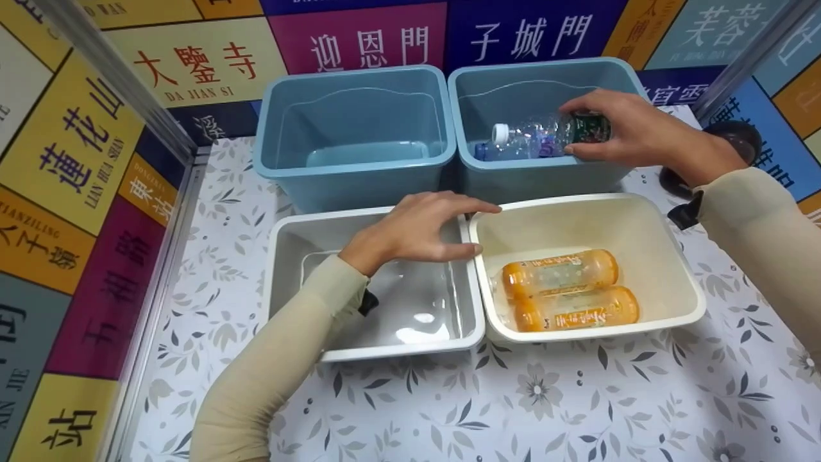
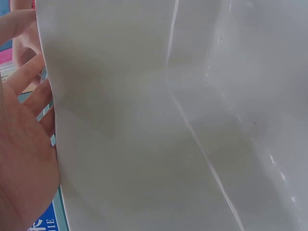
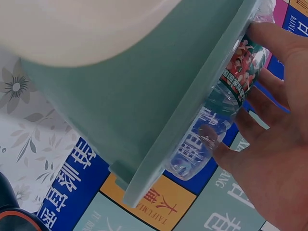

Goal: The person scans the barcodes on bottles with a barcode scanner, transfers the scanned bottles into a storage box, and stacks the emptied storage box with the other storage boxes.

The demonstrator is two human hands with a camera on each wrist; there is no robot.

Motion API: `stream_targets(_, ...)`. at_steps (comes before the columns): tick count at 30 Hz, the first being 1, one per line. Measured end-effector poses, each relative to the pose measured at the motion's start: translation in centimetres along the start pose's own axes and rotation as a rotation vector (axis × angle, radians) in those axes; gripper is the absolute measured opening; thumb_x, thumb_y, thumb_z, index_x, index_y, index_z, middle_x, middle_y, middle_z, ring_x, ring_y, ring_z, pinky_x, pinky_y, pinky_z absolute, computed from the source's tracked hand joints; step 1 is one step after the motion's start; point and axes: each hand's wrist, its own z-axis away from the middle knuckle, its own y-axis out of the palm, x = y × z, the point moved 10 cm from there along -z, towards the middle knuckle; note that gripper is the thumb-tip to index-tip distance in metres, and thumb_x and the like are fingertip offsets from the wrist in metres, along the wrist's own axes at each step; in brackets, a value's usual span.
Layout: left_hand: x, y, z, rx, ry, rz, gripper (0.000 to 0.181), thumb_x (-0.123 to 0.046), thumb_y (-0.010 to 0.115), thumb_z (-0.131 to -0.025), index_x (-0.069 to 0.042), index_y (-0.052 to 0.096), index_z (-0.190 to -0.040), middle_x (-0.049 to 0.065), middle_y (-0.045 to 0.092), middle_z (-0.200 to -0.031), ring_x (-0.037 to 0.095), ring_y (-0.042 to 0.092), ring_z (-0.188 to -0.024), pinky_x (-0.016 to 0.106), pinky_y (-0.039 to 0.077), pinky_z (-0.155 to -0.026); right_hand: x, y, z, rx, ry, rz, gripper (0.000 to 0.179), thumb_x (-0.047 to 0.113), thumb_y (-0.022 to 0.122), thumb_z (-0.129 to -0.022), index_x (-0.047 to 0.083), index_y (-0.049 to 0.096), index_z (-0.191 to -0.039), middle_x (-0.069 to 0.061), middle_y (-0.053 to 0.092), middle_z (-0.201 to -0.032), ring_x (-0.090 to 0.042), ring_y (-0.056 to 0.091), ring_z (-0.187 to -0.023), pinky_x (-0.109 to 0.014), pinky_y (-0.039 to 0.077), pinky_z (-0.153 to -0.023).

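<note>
My right hand (image 1: 632,131) grips a clear plastic bottle (image 1: 587,128) with a white cap and dark green label. It holds the bottle on its side over the right blue bin (image 1: 545,183), cap pointing left. In the right wrist view the thumb and fingers span the bottle (image 3: 240,72) by the bin's rim. Inside that bin lies another clear bottle with a purple label (image 1: 507,151), partly hidden. My left hand (image 1: 420,228) hovers at the adjoining rims of the grey-white bin (image 1: 385,314) and cream bin (image 1: 558,224), fingers extended, holding nothing; contact with the rims cannot be told.
Two orange-labelled bottles (image 1: 561,273) lie side by side in the cream bin. The left blue bin (image 1: 359,186) stands beside the right one, against the printed back wall. A dark rounded object (image 1: 737,140) sits behind my right wrist. Flower-patterned cloth (image 1: 513,410) covers the table.
</note>
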Motion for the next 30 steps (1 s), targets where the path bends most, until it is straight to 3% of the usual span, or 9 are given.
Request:
stream_targets(19,0.07,0.15,0.01,0.009,0.003,0.003,0.061,-0.067,0.051,-0.087,-0.052,0.042,-0.146,-0.029,0.047,-0.147,0.009,0.051,-0.132,0.040,0.045,-0.100,-0.42,0.15,-0.79,0.044,0.052,0.005,0.070,0.049,0.070,-0.090,0.021,0.047,-0.149,-0.015,0.050,-0.148,-0.040,0.048,-0.130,-0.063,0.042,-0.106)
stream_targets(30,0.06,0.09,0.00,0.007,0.007,-0.003,0.060,-0.067,0.051,-0.088,-0.052,0.043,-0.145,-0.029,0.049,-0.146,0.007,0.052,-0.128,0.039,0.047,-0.097,-0.08,0.16,-0.96,0.034,0.018,-0.010,0.070,0.046,0.074,-0.088,0.023,0.048,-0.149,-0.013,0.051,-0.149,-0.039,0.048,-0.133,-0.065,0.041,-0.105)
